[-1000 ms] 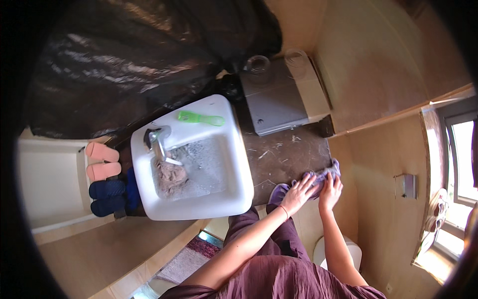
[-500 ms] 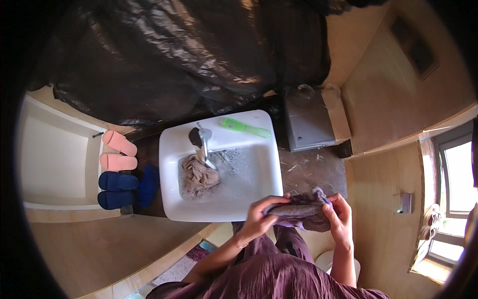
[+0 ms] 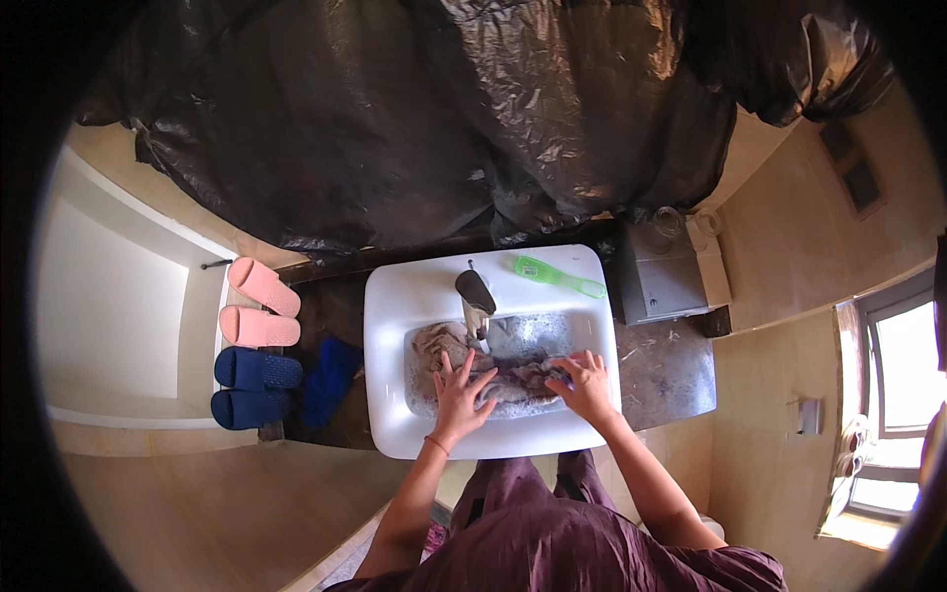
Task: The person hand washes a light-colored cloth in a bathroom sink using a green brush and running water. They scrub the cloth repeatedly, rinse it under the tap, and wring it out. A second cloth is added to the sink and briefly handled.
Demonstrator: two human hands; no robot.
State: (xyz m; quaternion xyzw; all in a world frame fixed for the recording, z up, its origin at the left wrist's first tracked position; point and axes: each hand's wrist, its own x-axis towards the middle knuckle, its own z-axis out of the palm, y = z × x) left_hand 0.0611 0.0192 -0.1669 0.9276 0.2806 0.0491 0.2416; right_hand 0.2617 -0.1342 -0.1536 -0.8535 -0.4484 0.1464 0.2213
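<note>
A dark purple-grey cloth (image 3: 523,377) lies stretched in the soapy water of the white sink (image 3: 390,395). My left hand (image 3: 461,405) is over its left end, fingers spread apart. At the other end, my right hand (image 3: 589,387) bends over the cloth with its fingertips touching it; the fingers look apart rather than wrapped round it. A bunched beige cloth (image 3: 436,340) sits beside my left fingers, in the basin's left part. Above the basin stands the metal tap (image 3: 476,306).
A green scrubbing brush (image 3: 559,276) rests on the sink's back rim. Pink slippers (image 3: 261,326), navy slippers (image 3: 258,368) and a blue cloth (image 3: 332,380) are at the left. A grey box (image 3: 666,276) stands at the right. Black plastic sheeting (image 3: 414,128) covers the back.
Both hands have moved from in front of the sink into the basin, taking the dark cloth down into the suds. My fingers have spread from their grip, and the view has shifted.
</note>
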